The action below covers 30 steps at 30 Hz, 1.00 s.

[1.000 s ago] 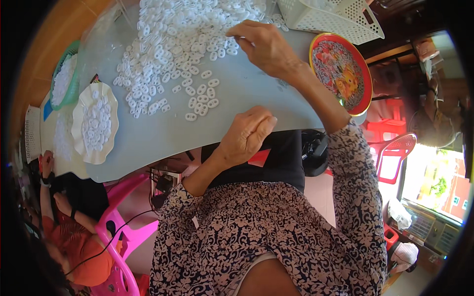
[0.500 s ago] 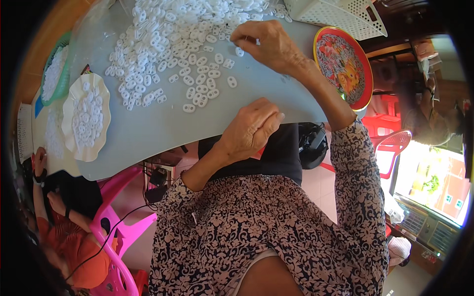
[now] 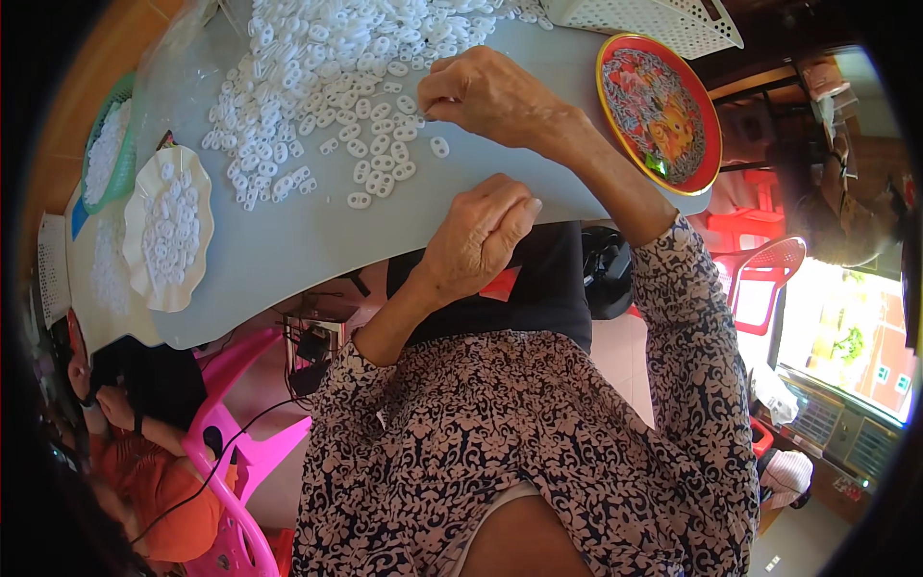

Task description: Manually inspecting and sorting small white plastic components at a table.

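Observation:
My right hand [image 3: 495, 101] reaches over the grey table, thumb and fingers pinched together at the edge of a pile of small white plastic pieces [image 3: 327, 58], each with two holes. Whatever sits between those fingertips is hidden. A few loose pieces [image 3: 380, 144] lie just left of the fingertips, and a single white piece [image 3: 439, 147] lies below them. Closer to me, my left hand [image 3: 476, 236] is closed in a fist over the table's front edge, thumb on top. Its contents, if any, cannot be seen.
At right stands a round red-rimmed tray [image 3: 713, 125] of small grey bits, beside a white perforated basket [image 3: 644, 24]. To the left are a scalloped cream dish [image 3: 197, 279] of white pieces and a green basket [image 3: 96, 197]. A person in orange [image 3: 168, 514] sits lower left by a pink chair [image 3: 255, 462].
My right hand has moved left and a little nearer, its fingertips now down by the loose pieces. A small white bit seen at its fingers is out of sight. My left hand stays closed.

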Each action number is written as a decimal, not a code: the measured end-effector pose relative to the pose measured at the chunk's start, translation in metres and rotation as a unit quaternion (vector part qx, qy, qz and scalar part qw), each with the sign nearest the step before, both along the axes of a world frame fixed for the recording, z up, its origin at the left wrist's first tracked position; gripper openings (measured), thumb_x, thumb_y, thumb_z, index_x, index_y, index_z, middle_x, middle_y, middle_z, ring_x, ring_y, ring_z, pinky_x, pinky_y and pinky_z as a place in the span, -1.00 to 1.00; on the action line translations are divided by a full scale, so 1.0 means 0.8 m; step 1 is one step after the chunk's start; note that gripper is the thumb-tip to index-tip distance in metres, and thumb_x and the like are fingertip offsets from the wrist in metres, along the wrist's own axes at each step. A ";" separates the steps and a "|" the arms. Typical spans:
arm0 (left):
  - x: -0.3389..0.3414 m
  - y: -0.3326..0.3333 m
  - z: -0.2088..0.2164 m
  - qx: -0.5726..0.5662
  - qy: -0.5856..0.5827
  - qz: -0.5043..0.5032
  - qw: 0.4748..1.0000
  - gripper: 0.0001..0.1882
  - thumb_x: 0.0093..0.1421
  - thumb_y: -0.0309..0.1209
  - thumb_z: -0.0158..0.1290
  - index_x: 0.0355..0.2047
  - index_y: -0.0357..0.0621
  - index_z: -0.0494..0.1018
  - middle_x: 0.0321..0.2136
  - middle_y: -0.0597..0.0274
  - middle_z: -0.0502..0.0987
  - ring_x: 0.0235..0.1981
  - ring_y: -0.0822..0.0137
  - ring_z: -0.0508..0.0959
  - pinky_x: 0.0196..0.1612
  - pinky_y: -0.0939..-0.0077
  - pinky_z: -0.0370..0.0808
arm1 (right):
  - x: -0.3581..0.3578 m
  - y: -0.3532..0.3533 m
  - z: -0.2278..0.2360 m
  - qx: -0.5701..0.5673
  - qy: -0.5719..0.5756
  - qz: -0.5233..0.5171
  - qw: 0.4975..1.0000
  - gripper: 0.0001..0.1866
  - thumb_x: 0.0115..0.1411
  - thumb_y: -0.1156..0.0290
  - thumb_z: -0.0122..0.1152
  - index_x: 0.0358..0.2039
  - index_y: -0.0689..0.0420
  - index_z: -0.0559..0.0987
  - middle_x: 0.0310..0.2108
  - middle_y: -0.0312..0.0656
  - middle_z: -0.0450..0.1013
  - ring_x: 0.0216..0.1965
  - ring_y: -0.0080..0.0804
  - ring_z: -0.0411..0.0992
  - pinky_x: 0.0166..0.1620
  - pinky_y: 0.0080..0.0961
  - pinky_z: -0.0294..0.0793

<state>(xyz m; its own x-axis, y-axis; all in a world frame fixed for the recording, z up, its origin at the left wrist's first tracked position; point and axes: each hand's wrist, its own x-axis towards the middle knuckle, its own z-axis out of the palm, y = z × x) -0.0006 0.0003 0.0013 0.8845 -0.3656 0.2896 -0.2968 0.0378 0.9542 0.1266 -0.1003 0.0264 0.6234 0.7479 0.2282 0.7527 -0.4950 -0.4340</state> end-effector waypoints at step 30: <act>0.026 0.016 0.023 -0.033 -0.006 0.212 0.977 -0.87 0.22 -0.47 -0.04 -0.31 -0.32 0.40 -0.48 0.26 0.48 -0.47 0.53 0.46 -0.34 0.65 0.41 | -0.078 -0.053 0.019 0.360 0.310 -0.097 0.875 -0.84 0.17 0.40 0.18 -0.35 0.24 0.54 -0.51 -0.34 0.46 -0.46 -0.71 0.36 -0.39 -0.74 0.38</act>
<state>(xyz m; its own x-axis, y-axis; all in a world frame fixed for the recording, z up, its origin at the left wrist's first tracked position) 0.0203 0.0133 0.0201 0.9490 0.0531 0.3107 -0.3095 -0.0304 0.9504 0.0642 -0.1430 0.0415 0.8937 0.4149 0.1705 0.1951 -0.0172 -0.9806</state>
